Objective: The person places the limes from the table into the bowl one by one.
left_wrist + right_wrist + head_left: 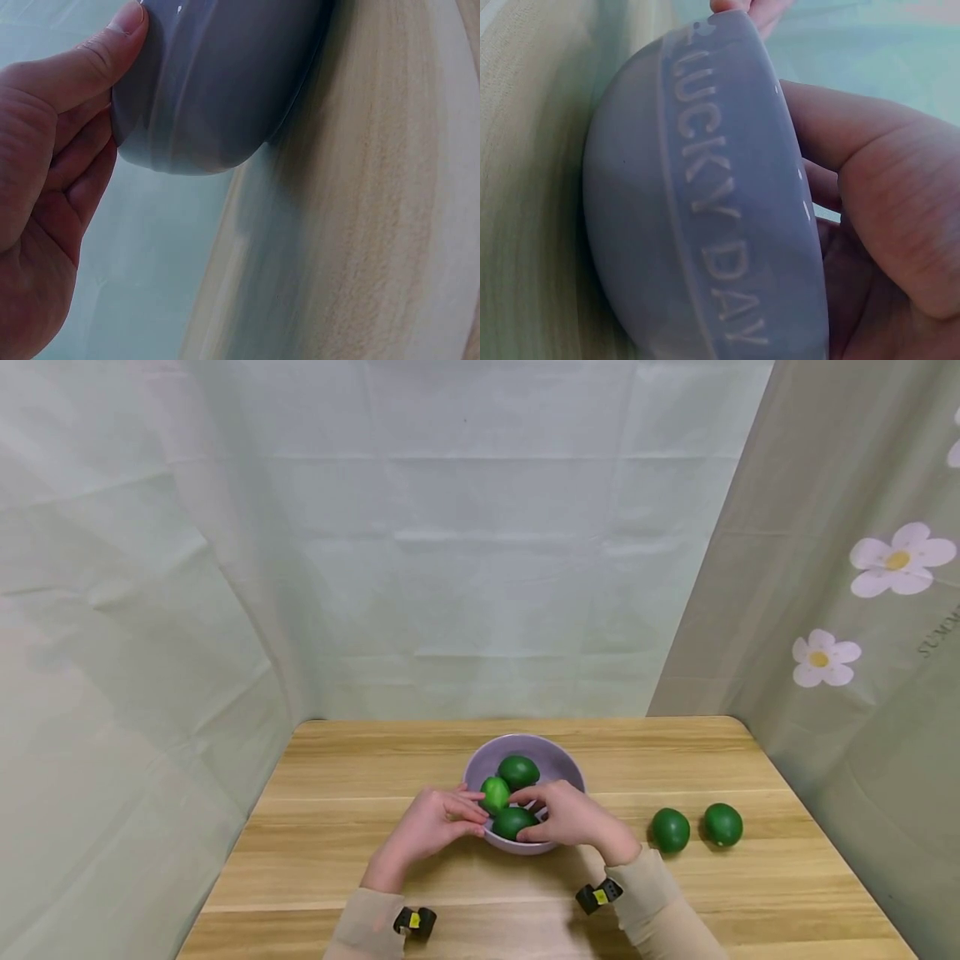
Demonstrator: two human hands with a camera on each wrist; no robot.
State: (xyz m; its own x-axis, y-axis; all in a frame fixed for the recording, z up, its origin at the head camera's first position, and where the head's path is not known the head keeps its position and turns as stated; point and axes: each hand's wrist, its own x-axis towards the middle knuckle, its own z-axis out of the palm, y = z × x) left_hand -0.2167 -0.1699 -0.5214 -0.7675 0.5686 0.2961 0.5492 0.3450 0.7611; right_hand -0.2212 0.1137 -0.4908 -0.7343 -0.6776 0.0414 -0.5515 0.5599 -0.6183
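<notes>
A purple bowl [564, 766] with raised "LUCKY DAY" lettering, legible in the right wrist view, stands on the table. Inside lie a bright green lime [494, 795], a dark green oval fruit [518, 772] at the back and another dark green oval fruit [512, 822] at the front. My left hand [435, 821] holds the bowl's left rim, its thumb [94, 64] against the outer wall. My right hand [570, 814] reaches over the right rim, thumb and fingers curled about the front fruit. The bowl's wall [705, 195] hides those fingertips in the right wrist view.
Two more dark green fruits, one [670, 831] nearer the bowl and one [723, 824] farther right, lie on the wooden table [360, 768]. A pale curtain [480, 568] hangs behind the table's back edge, with flower-printed cloth [817, 658] on the right.
</notes>
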